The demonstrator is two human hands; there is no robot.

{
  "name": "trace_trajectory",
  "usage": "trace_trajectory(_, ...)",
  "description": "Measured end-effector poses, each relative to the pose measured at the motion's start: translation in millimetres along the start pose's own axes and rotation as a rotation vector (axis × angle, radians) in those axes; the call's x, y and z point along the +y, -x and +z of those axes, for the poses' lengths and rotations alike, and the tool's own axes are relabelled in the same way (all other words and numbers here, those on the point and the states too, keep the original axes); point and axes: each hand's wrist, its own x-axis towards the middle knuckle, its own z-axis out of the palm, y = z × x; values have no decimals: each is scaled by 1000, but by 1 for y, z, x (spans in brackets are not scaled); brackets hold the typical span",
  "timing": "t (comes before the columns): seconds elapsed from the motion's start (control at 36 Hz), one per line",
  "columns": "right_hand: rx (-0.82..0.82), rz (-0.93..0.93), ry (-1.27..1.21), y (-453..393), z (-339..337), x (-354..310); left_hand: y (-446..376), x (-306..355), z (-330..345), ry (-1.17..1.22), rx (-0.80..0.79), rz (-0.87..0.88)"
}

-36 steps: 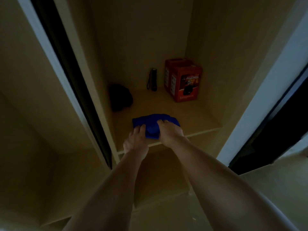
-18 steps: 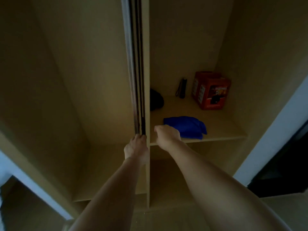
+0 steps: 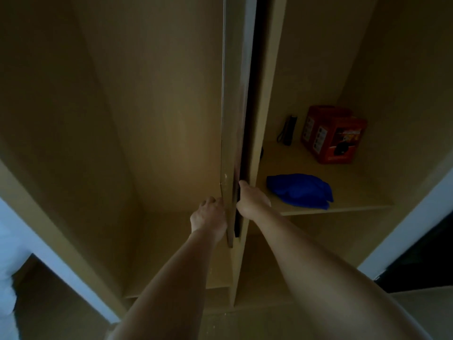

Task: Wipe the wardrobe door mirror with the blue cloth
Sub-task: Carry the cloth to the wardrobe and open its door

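The blue cloth (image 3: 299, 190) lies crumpled on a wardrobe shelf (image 3: 343, 207) at right, with no hand on it. The wardrobe door (image 3: 232, 119) is seen edge-on as a narrow vertical strip in the middle, and its mirror face is not visible. My left hand (image 3: 208, 217) grips the door's edge from the left at shelf height. My right hand (image 3: 252, 202) holds the same edge from the right, with its fingers curled behind the edge and out of sight. The cloth lies just right of my right hand.
A red box (image 3: 333, 136) and a small dark flashlight (image 3: 288, 130) stand at the back of the shelf. An upright wooden partition (image 3: 267, 94) rises behind the door. At left is a tall compartment (image 3: 147, 119). A white frame edge (image 3: 404, 222) runs along the right.
Both hands let go of the blue cloth and left it on the shelf, then moved left onto the door's edge. The door's edge now stands between them, wider in view.
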Motion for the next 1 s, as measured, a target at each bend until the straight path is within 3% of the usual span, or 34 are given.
trace_trajectory(0.25,4,95,-382,-14,7,-9,-2,-21,-5,-102,-3,26)
trace_trajectory(0.42,-48,97,-469,-15,-1,-1,8,-27,-1,-103,14,29)
trace_trajectory(1.0,-27,-40,-266,94,1,28,100,3,-11,-152,28,-54)
